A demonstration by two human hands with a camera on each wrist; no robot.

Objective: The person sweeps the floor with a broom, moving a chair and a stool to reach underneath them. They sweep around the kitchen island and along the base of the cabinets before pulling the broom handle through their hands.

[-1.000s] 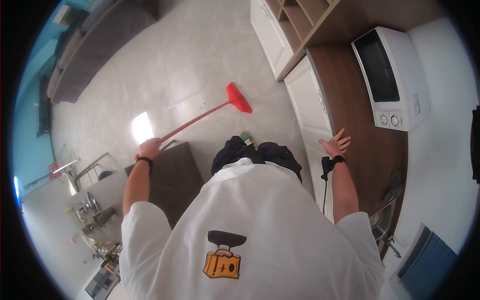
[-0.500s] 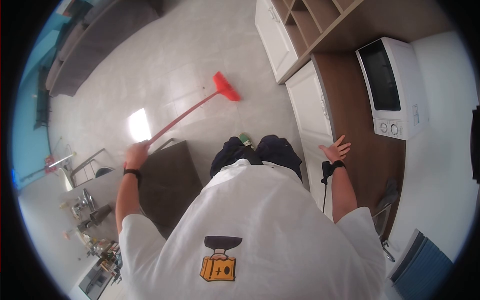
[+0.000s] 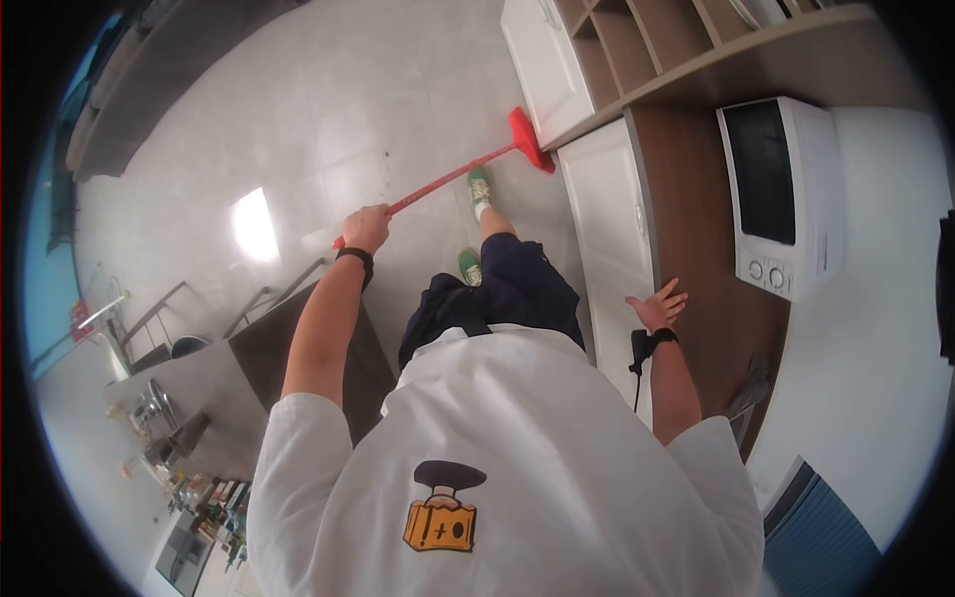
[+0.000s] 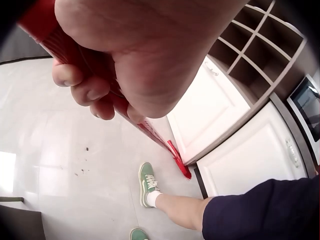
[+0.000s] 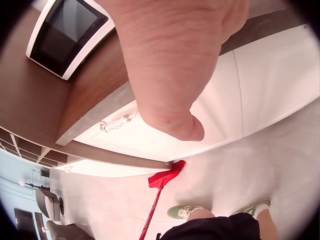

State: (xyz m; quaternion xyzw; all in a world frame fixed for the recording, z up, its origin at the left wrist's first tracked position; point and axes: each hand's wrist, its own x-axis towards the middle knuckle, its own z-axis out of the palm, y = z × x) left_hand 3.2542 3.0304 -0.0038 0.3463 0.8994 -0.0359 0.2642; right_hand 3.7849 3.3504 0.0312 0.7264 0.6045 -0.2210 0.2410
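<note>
My left hand (image 3: 367, 229) grips the red handle of a broom (image 3: 438, 185) near its upper end. In the left wrist view, curled fingers (image 4: 95, 91) wrap round the handle. The broom's red head (image 3: 529, 141) is on the floor at the foot of the white cabinets, where two of them meet; the right wrist view shows the red head (image 5: 167, 175) there too. My right hand (image 3: 659, 306) rests at the edge of the brown countertop (image 3: 686, 209), fingers spread and holding nothing. Its thumb (image 5: 187, 127) shows large in the right wrist view.
A white microwave (image 3: 796, 199) stands on the countertop. One green shoe (image 3: 478, 189) is forward, beside the broom handle. Small dark specks (image 4: 82, 171) lie on the grey floor. A dark low cabinet (image 3: 308, 343) stands on the left, and a grey sofa (image 3: 169, 80) farther off.
The broom head first shifted slightly left, then swung right to the cabinet base. My left hand moved right and forward with the handle. One foot stepped forward; my right hand stayed at the counter edge.
</note>
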